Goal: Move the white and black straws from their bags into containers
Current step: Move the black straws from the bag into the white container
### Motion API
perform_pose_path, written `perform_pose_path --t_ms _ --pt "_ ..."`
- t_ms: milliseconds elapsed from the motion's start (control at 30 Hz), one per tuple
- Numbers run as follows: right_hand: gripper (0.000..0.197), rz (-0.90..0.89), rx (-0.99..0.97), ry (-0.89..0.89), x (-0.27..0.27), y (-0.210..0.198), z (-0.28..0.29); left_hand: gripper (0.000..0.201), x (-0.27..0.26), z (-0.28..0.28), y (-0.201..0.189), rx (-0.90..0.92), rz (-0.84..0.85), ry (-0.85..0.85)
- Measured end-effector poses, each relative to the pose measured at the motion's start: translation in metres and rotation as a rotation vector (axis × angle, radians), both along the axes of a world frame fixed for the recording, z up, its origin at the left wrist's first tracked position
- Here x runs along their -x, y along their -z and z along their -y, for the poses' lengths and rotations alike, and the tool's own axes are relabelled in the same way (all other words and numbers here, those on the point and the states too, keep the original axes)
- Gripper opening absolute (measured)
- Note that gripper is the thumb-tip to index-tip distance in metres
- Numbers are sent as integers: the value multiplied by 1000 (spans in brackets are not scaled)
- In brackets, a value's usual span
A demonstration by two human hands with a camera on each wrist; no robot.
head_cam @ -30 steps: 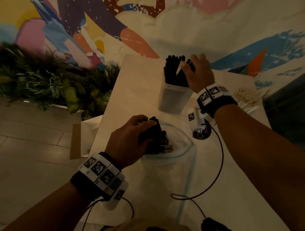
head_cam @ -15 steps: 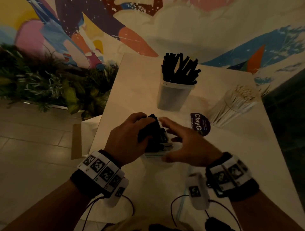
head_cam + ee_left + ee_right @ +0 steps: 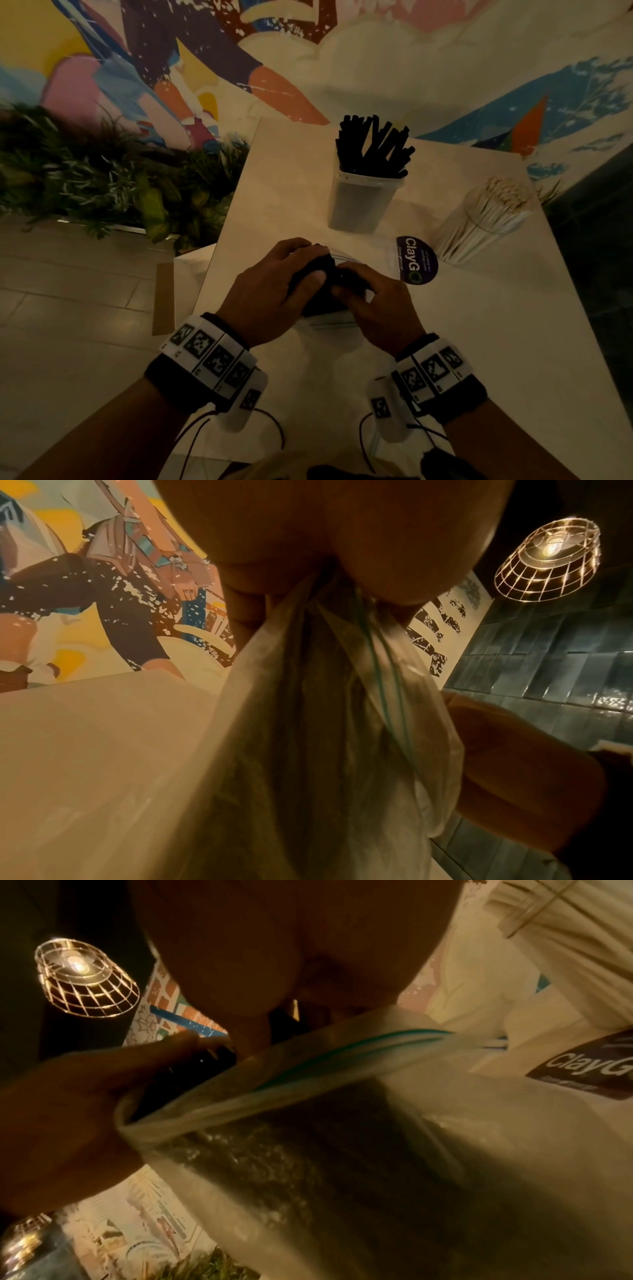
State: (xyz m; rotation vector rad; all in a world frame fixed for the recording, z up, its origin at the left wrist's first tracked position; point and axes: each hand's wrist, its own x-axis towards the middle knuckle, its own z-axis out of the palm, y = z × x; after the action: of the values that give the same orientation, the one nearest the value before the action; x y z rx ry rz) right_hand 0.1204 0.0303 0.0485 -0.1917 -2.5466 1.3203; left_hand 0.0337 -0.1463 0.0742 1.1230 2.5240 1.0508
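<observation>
Head view: both hands met over the mouth of the zip bag (image 3: 329,320) on the tabletop (image 3: 479,342). Left hand (image 3: 270,301) was curled round a dark bundle of black straws (image 3: 317,270) standing out of the bag. Right hand (image 3: 380,305) had its fingers bent in on the same bundle from the other side; grip there looked like a pinch on a few straws, though the fingertips were hidden in the dark. Beyond the hands, a cup (image 3: 359,202) already stood full of black straws, upright. To the right, white straws (image 3: 493,212) sat fanned in a clear holder, tilted. A round sticker (image 3: 416,260) lay between the hands and the white straws.

Left wrist view: palm filled the top; bag film (image 3: 325,723) hung bunched beneath it, green zip line showing. Fingers not visible, so the grip could not be read here. A caged lamp (image 3: 548,558) hung overhead.

Right wrist view: bag mouth (image 3: 308,1069) open, dark straws (image 3: 192,1074) showing inside it under the left thumb. Right fingertips hidden.

Judgement: step in hand was drawing the remaining black straws out of the bag. Next move calls for a firm hold on a bunch, a lift clear of the bag's mouth while the left steadies the rest, then a carry to the cup and an end-first drop.
</observation>
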Motion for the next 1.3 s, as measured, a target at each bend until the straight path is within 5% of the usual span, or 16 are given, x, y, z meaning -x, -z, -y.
perform_pose_path --t_ms 167,300,500,700,933,1167,1300 --pt "25 -28 -64 21 0 5 2 70 -3 2 -2 92 -32 7" --pt "39 -46 -70 -12 3 9 4 63 -2 2 0 94 -46 -8" --pt "27 -69 -121 39 6 8 -1 59 -1 3 3 87 -54 -32" --pt "15 -28 48 91 7 9 -5 59 -1 3 3 105 -50 -37" --pt "40 40 22 -32 12 11 -3 58 2 2 5 73 -44 -32" --pt "22 9 -23 30 12 6 -5 58 1 7 7 74 -35 -42" --pt "9 -73 161 83 12 -3 -12 57 1 7 5 90 -32 -37"
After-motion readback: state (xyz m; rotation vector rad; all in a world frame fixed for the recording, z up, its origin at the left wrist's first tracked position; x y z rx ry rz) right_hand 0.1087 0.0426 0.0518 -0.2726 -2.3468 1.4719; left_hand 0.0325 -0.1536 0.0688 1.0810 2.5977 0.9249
